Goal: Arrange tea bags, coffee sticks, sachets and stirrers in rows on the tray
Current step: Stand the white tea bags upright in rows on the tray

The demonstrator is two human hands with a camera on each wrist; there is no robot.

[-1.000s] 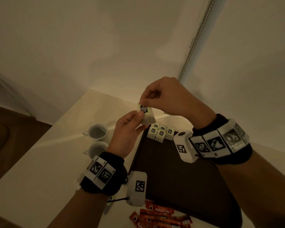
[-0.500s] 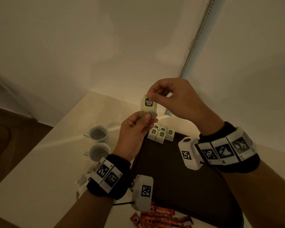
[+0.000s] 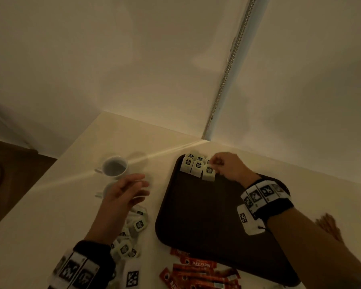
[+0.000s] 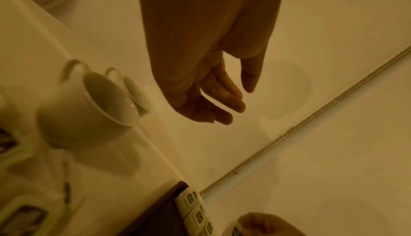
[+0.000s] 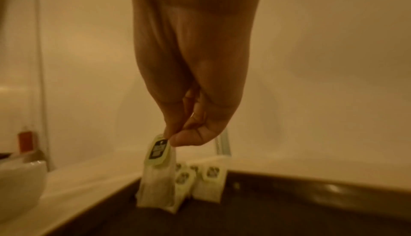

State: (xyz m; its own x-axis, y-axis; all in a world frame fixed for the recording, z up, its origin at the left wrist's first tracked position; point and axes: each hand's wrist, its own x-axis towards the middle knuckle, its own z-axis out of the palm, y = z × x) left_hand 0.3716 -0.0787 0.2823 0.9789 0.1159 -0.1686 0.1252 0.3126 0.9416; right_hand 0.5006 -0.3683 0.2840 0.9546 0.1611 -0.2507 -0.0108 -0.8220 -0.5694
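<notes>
Nearest you, red foil coffee sticks (image 3: 198,272) lie on the pale worktop (image 3: 40,205) against the near edge of the dark brown tray (image 3: 196,215). To their left sits a loose heap of white paper tea bags (image 3: 131,232). Your left hand (image 3: 125,192) hovers above it, released, fingers loosely spread and holding nothing, beside two white ceramic cups (image 3: 114,167). At the tray's far corner your right hand (image 3: 227,166) has its grip pinched on the tag of a tea bag (image 3: 208,173), touching down beside the row of placed tea bags (image 3: 193,163).
</notes>
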